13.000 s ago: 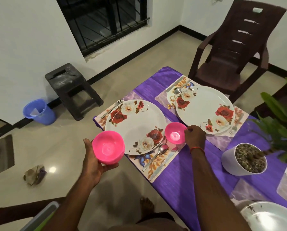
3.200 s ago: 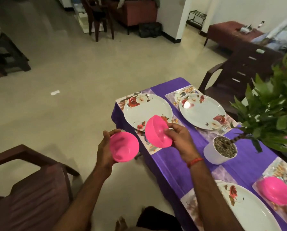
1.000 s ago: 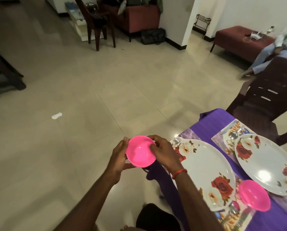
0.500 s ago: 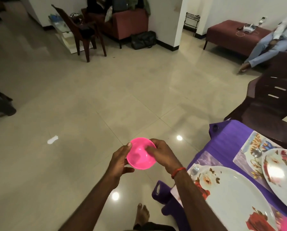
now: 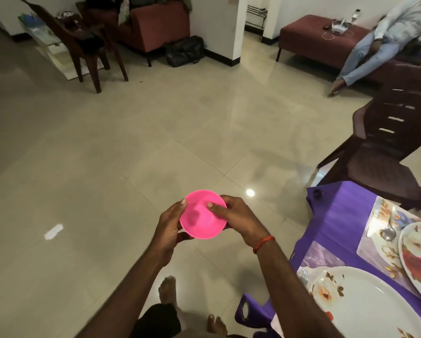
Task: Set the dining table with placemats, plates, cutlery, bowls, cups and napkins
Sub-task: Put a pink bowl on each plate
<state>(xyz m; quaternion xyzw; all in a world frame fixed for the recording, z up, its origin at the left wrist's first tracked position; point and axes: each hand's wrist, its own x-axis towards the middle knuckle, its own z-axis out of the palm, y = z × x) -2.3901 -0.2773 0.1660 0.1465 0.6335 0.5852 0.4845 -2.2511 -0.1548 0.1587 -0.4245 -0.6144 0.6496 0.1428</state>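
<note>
Fingers (image 5: 183,203) of the left hand (image 5: 169,229) curl round the left side of the pink bowl (image 5: 199,222). The right hand (image 5: 237,222) pinches the opposite rim, thumb inside. The bowl is held over the floor, left of the bench (image 5: 334,215) and clear of it. On the bench's purple cloth lie a near plate (image 5: 365,306) and a far plate (image 5: 419,252), with a spoon (image 5: 389,230) on the placemat (image 5: 373,247) just beside the far one.

No legible text, labels, brands or numbers found. Checked pink bowl (image 5: 199,223) at 6 o'clock, plates (image 5: 365,308) at 4 o'clock, white device (image 5: 339,28) at 1 o'clock: no lettering made out.
</note>
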